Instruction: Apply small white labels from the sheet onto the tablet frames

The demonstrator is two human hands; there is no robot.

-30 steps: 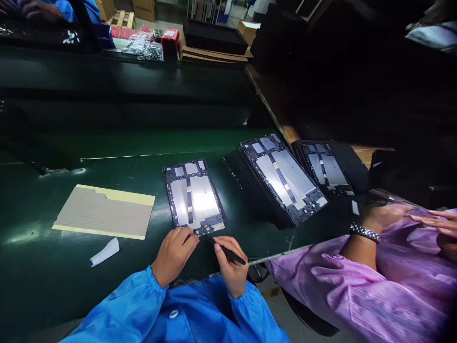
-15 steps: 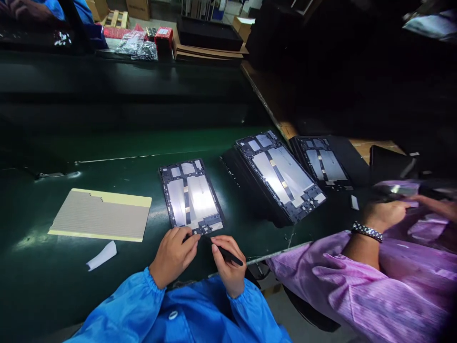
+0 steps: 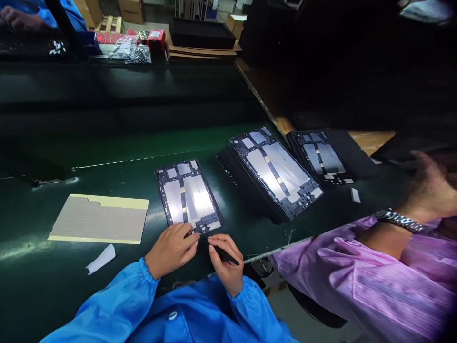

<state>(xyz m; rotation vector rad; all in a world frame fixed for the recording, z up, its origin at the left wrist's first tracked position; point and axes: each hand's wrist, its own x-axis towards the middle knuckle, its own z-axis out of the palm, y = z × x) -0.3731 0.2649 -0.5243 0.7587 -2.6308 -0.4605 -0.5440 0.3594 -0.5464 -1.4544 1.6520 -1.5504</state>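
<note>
An opened tablet (image 3: pixel 194 197) lies on the green bench in front of me, its silvery inner plate and dark ribbon cable exposed. My left hand (image 3: pixel 173 248) has bent fingers closed on the tablet's near edge; exactly what lies under the fingertips is hidden. In my right hand (image 3: pixel 228 267) a slim black tool (image 3: pixel 227 256) is gripped like a pen. Its tip reaches the near edge beside my left fingers, too small to make out. Left of the tablet are a grey sheet with yellow borders (image 3: pixel 98 219) and a curled white strip (image 3: pixel 101 259).
To the right, a stack of opened tablets (image 3: pixel 278 171) leans at a slant, with another opened tablet (image 3: pixel 324 157) beyond it. A co-worker's hand (image 3: pixel 428 190) with a metal watch is at far right. A small white piece (image 3: pixel 355 195) lies near that person's sleeve.
My hands stay at the tablet's near edge, barely moved. The co-worker's hand has moved to the right. The whole view has shifted slightly.
</note>
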